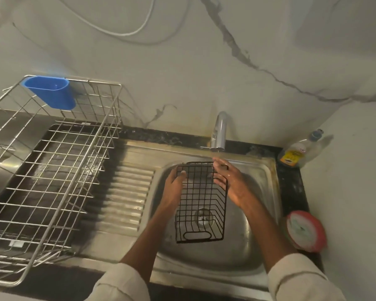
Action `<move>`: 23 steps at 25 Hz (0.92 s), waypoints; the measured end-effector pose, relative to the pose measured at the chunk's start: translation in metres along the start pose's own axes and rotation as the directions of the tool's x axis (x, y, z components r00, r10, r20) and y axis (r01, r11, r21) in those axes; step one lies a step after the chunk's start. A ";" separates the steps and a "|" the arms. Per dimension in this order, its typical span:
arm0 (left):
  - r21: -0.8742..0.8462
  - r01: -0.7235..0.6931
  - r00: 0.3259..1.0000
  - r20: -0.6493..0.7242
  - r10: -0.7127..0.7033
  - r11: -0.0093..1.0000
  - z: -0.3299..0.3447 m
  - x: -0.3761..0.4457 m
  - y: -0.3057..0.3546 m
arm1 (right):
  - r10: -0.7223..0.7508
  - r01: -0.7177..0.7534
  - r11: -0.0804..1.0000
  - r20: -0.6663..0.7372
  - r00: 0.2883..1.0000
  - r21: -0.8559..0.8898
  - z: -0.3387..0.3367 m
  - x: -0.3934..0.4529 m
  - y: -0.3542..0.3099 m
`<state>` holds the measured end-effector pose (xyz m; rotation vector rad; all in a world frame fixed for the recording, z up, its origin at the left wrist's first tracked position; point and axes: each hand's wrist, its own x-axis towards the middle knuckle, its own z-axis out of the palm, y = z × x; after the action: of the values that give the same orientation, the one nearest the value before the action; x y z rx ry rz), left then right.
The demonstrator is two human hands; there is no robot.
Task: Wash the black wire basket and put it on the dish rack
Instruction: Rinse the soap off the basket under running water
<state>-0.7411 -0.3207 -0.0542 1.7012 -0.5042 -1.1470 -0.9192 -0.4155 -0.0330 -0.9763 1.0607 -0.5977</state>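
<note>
The black wire basket [201, 203] is held over the steel sink bowl [254, 213], its far end up under the tap [219, 131]. My left hand [174, 187] grips its left rim near the far end, fingers curled over the wire. My right hand [228, 179] lies against the right rim with fingers reaching into the basket's far end, just below the spout. The steel dish rack [52, 170] stands on the counter to the left of the sink, with nothing on its grid.
A blue plastic cup holder [50, 91] hangs on the rack's far rim. A dish soap bottle [300, 153] stands in the back right corner. A red round tub [305, 231] lies at the sink's right edge. The ribbed drainboard [128, 192] separates rack and bowl.
</note>
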 end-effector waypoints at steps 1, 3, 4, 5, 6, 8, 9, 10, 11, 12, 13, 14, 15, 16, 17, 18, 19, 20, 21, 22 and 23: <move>-0.013 -0.001 1.000 0.028 0.002 1.000 0.002 0.003 0.000 | -0.019 0.019 1.000 -0.024 1.000 -0.003 -0.001 -0.006 -0.002; -0.059 0.045 0.993 0.113 -0.038 0.997 0.009 0.010 0.003 | -0.065 0.061 0.997 -0.072 0.995 -0.048 -0.007 -0.016 -0.007; -0.073 0.062 0.986 0.159 -0.049 0.995 0.012 0.014 0.006 | -0.089 0.080 0.992 -0.099 0.991 -0.096 -0.012 -0.019 -0.009; -0.086 0.078 0.979 0.192 -0.060 0.993 0.016 0.015 0.013 | -0.124 0.103 0.983 -0.129 0.984 -0.152 -0.018 -0.021 -0.009; -0.114 0.092 0.973 0.223 -0.065 0.989 0.021 0.018 0.017 | -0.152 0.118 0.972 -0.160 0.975 -0.204 -0.025 -0.025 -0.009; -0.118 0.092 0.951 0.304 -0.052 0.989 0.033 0.027 0.026 | -0.192 0.125 0.952 -0.224 0.956 -0.281 -0.037 -0.030 -0.008; -0.096 0.073 0.938 0.345 -0.036 0.993 0.040 0.032 0.030 | -0.222 0.129 0.940 -0.279 0.934 -0.317 -0.040 -0.032 -0.006; -0.057 0.051 0.931 0.365 -0.027 0.997 0.049 0.038 0.031 | -0.258 0.131 0.927 -0.341 0.904 -0.352 -0.042 -0.033 -0.005; -0.008 0.025 0.928 0.373 -0.020 1.000 0.060 0.045 0.033 | -0.283 0.122 0.917 -0.405 0.869 -0.379 -0.043 -0.032 -0.003; 0.032 0.009 0.931 0.365 -0.020 0.999 0.071 0.051 0.035 | -0.296 0.106 0.911 -0.455 0.840 -0.398 -0.044 -0.030 -0.002; 0.070 0.005 0.938 0.347 -0.029 0.998 0.081 0.056 0.038 | -0.307 0.087 0.902 -0.484 0.819 -0.423 -0.043 -0.028 -0.002; 0.120 -0.015 0.944 0.328 -0.025 0.993 0.089 0.061 0.040 | -0.319 0.073 0.888 -0.494 0.809 -0.453 -0.042 -0.025 0.000; 0.180 -0.064 0.947 0.321 0.002 0.982 0.094 0.064 0.042 | -0.327 0.055 0.871 -0.492 0.807 -0.489 -0.041 -0.024 -0.001; 0.247 -0.134 0.940 0.339 0.044 0.960 0.097 0.066 0.045 | -0.336 0.040 0.852 -0.485 0.807 -0.523 -0.041 -0.024 -0.004; 0.312 -0.215 0.921 0.380 0.086 0.925 0.099 0.068 0.046 | -0.341 0.026 0.831 -0.472 0.813 -0.555 -0.042 -0.027 -0.008; 0.371 -0.293 0.898 0.422 0.121 0.881 0.099 0.070 0.046 | -0.342 0.015 0.815 -0.460 0.819 -0.579 -0.044 -0.031 -0.012; 0.404 -0.351 0.878 0.455 0.147 0.845 0.096 0.070 0.046 | -0.338 0.008 0.808 -0.451 0.826 -0.590 -0.046 -0.037 -0.015; 0.410 -0.388 0.865 0.471 0.172 0.826 0.091 0.068 0.047 | -0.344 0.025 0.809 -0.439 0.830 -0.587 -0.047 -0.043 -0.017; 0.395 -0.403 0.858 0.477 0.191 0.825 0.085 0.066 0.048 | -0.362 0.059 0.812 -0.422 0.831 -0.581 -0.048 -0.050 -0.015; 0.356 -0.396 0.858 0.473 0.202 0.846 0.078 0.061 0.051 | -0.388 0.105 0.815 -0.402 0.829 -0.569 -0.048 -0.056 -0.012; 0.292 -0.362 0.865 0.460 0.202 0.885 0.072 0.056 0.053 | -0.403 0.152 0.825 -0.377 0.834 -0.545 -0.047 -0.061 -0.008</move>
<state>-0.7677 -0.4213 -0.0378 1.6097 -1.2754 -1.2503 -0.9866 -0.3874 -0.0059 -1.5106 1.5752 -0.8700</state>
